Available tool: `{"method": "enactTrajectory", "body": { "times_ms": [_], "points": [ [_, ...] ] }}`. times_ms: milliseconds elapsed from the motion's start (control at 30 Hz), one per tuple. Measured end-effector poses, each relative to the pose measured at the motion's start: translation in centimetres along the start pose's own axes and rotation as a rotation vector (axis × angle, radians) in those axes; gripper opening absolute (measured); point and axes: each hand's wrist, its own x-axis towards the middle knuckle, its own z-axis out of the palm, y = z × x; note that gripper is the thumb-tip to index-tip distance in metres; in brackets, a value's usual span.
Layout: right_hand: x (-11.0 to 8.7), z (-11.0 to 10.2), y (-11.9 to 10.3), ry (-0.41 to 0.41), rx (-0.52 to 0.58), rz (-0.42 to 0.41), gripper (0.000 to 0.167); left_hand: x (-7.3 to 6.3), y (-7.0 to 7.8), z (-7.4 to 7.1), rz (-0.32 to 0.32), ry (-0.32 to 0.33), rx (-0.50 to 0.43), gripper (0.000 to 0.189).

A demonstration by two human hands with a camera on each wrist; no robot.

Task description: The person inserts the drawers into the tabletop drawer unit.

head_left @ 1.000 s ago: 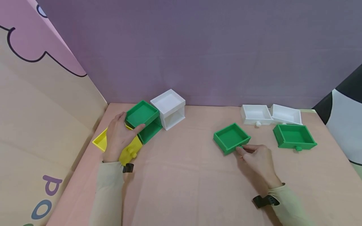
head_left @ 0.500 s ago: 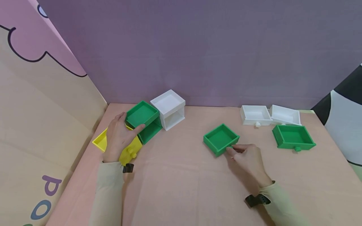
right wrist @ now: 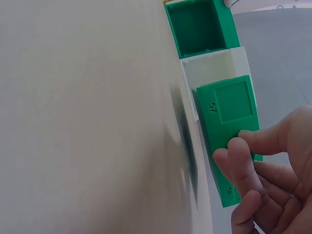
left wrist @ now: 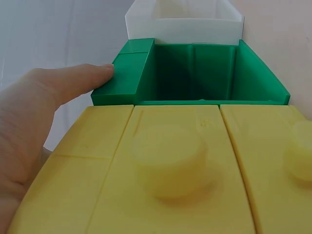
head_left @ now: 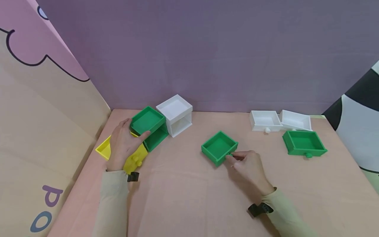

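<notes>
My right hand (head_left: 250,166) pinches the knob of a small green drawer (head_left: 219,145) held level over the table's middle. In the right wrist view, the drawer's front (right wrist: 233,105) carries raised digits, and thumb and fingertips close on its knob. At the left, my left hand (head_left: 122,143) lies across a yellow drawer cabinet (head_left: 137,158) and holds the green drawer cabinet (head_left: 148,120) beside it. In the left wrist view, the thumb (left wrist: 90,80) presses the green cabinet's side; the other fingers are hidden. That cabinet's lower front is an open slot (left wrist: 192,70).
A white cabinet (head_left: 174,108) with an open slot stands against the green one. Two white drawers (head_left: 265,121) and another green drawer (head_left: 305,143) lie at the back right. A purple wall (head_left: 207,56) closes off the table's (head_left: 177,197) far edge.
My right hand has carried the green drawer steadily leftward, toward the cabinets. The left hand stays in place on the cabinets.
</notes>
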Motion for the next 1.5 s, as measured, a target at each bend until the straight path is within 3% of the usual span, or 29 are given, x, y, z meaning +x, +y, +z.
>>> {"method": "enactTrajectory", "body": {
  "times_ms": [500, 933, 1267, 1500],
  "points": [
    [0.4, 2.9, -2.4, -0.114, 0.101, -0.007, 0.025, 0.0, -0.1, 0.1, 0.014, -0.014, -0.019, 0.082],
    [0.8, 6.3, -4.7, -0.162, 0.194, -0.028, 0.019, -0.1, -0.1, 0.1, 0.017, -0.006, -0.025, 0.080],
    [1.2, 9.1, -6.6, -0.181, 0.192, -0.037, 0.020, -0.2, -0.1, 0.0, 0.017, -0.003, -0.018, 0.080],
    [1.4, 10.8, -7.6, -0.142, 0.169, -0.081, 0.020, -0.2, -0.2, 0.2, 0.018, -0.001, -0.012, 0.080]
  ]
}}
